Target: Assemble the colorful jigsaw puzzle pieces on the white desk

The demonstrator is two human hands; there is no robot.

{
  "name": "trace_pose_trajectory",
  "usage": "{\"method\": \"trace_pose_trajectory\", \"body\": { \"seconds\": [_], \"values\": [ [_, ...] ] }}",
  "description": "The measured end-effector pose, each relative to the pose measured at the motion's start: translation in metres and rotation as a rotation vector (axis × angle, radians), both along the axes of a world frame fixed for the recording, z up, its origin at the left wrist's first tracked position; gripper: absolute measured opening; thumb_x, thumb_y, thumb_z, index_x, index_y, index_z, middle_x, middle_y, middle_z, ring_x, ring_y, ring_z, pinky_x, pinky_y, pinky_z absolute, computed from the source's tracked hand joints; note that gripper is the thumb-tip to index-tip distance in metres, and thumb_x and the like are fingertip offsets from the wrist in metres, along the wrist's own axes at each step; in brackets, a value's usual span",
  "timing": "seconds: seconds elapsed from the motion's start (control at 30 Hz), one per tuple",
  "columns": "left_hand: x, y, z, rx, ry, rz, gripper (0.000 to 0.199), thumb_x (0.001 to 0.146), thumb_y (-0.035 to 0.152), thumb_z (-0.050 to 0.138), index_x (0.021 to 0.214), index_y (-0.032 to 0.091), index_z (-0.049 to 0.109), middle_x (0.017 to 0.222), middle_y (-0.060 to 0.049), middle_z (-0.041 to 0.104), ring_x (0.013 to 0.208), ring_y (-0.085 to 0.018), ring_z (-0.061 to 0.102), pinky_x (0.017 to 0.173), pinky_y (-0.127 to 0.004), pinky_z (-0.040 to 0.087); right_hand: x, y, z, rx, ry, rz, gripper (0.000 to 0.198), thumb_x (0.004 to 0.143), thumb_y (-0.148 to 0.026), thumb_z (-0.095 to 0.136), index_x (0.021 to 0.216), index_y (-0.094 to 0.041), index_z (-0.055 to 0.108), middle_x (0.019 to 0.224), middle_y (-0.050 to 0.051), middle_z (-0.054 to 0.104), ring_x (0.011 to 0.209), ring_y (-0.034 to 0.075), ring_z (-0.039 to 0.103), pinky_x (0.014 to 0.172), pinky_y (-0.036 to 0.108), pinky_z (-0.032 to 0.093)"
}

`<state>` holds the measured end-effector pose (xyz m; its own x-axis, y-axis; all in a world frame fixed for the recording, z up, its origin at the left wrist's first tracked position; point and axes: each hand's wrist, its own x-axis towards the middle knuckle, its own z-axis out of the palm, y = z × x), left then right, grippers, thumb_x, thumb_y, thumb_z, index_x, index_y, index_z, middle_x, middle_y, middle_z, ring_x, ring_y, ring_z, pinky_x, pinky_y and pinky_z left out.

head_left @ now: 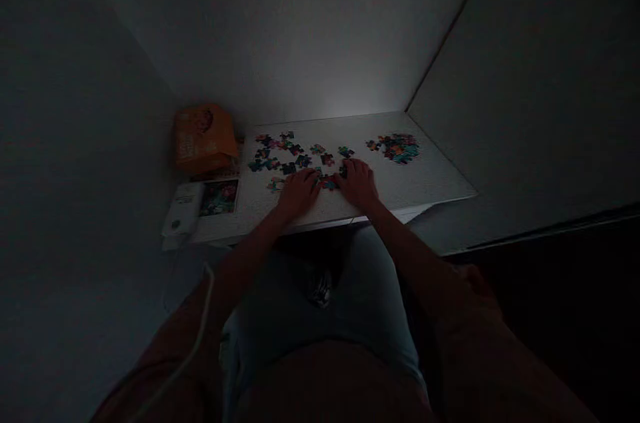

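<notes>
So, dim shot. Both hands lie palm-down on the white table, fingers loosely spread w/ tips on a joined cluster of puzzle pieces between them. Left hand presses flat at the cluster's left edge; right hand at its right, covering a piece or two (can't tell if anything is pinched). Loose pieces scatter just beyond the fingers; a separate pile sits well to the right. Orange bag at the table's left end, w/ a picture card and a white device near it.
</notes>
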<state>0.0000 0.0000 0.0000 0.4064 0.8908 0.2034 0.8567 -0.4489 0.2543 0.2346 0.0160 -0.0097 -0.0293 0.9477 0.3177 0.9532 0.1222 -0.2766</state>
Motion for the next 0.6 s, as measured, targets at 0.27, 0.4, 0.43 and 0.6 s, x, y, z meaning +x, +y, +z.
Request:
{"method": "trace_pose_trajectory", "body": {
  "seconds": [0.27,0.4,0.43,0.6],
  "values": [
    [0.016,0.021,0.009,-0.102,0.143,-0.034,0.078,0.123,0.059,0.033,0.19,0.021,0.041,0.201,-0.011,0.039,0.191,-0.036,0.025,0.157,-0.068,0.022,0.012,0.007,-0.012,-0.073,0.039,0.063,0.061,0.121,-0.039,0.051,0.174,-0.013,0.066,0.187,0.022,0.058,0.172,0.043,0.053,0.145,0.063,0.037],
    [0.012,0.012,0.006,-0.001,0.085,-0.097,0.072,0.124,0.058,0.032,0.185,0.027,0.051,0.199,-0.008,0.043,0.19,-0.033,0.028,0.156,-0.067,0.025,0.016,0.01,-0.014,-0.065,0.091,0.056,0.06,0.121,-0.034,0.05,0.175,-0.014,0.065,0.187,0.021,0.059,0.172,0.041,0.053,0.144,0.063,0.04],
    [0.01,0.008,0.004,0.01,0.08,-0.133,0.068,0.124,0.056,0.031,0.181,0.029,0.057,0.198,-0.007,0.046,0.189,-0.032,0.031,0.155,-0.067,0.026,0.017,0.011,-0.014,-0.06,0.098,0.051,0.059,0.121,-0.032,0.049,0.175,-0.015,0.065,0.187,0.021,0.059,0.172,0.041,0.053,0.143,0.062,0.041],
    [0.004,-0.014,0.003,-0.053,0.099,-0.17,0.073,0.123,0.06,0.038,0.184,0.023,0.052,0.198,-0.011,0.044,0.188,-0.033,0.035,0.155,-0.063,0.029,0.023,0.016,-0.016,-0.04,0.133,0.027,0.053,0.122,-0.03,0.046,0.169,-0.018,0.068,0.178,0.02,0.067,0.166,0.04,0.059,0.137,0.06,0.049]
  ]
}}
